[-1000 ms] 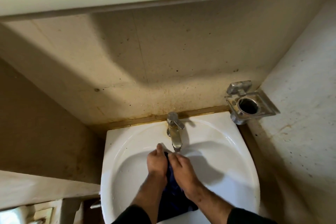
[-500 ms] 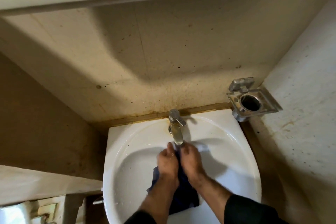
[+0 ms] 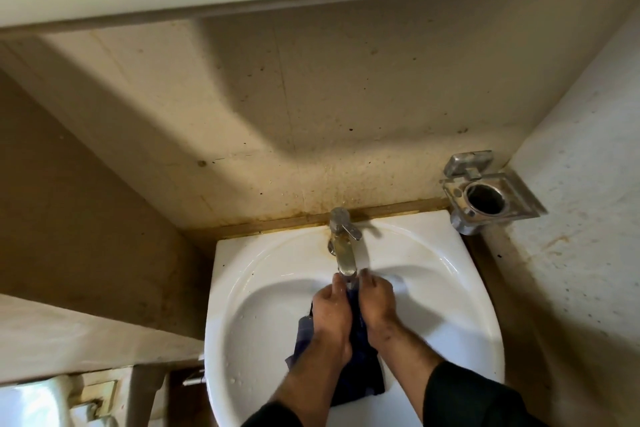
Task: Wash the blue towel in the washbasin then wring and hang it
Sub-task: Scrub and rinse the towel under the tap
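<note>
Blue towel (image 3: 360, 378) gripped by both hands' fingers (image 3: 337, 282) under the tap (image 3: 343, 250), mid-washbasin (image 3: 460, 288), rim well clear

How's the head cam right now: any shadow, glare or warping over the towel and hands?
Head view: the cabinet's broad shadow darkens the wall; the blue towel reads near black between the left hand and right hand; mild glare on the washbasin rim; wide-angle bending at the edges; water at the tap is blurred.
</note>
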